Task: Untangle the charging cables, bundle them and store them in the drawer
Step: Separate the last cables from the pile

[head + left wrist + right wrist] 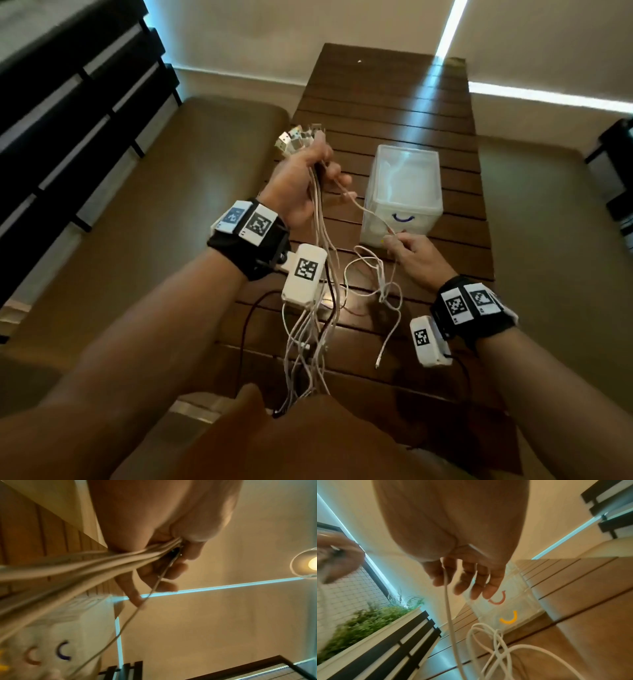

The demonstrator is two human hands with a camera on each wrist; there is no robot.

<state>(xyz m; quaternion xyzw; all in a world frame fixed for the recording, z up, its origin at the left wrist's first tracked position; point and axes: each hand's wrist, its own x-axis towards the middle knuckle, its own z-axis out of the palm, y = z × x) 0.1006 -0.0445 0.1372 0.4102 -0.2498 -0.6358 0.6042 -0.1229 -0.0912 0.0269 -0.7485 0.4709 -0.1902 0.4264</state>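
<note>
My left hand [320, 169] is raised over the slatted wooden table [394, 102] and grips a bunch of white charging cables [320, 308]. Their USB plugs [294, 140] stick out above the fist, and the strands hang down toward my lap. In the left wrist view the bundle [85, 568] runs through my curled fingers [173, 569]. One white cable [370, 212] stretches from that hand to my right hand [394, 240], which pinches it in front of the translucent drawer box [404, 164]. Its slack [494, 639] lies looped on the table.
The drawer box shows a blue handle [403, 218], plus a red handle [498, 599] and a yellow handle [508, 618] lower down. Tan cushions [171, 205] flank the table. A black slatted shelf [68, 120] stands at the left, and a planter [368, 619] beyond.
</note>
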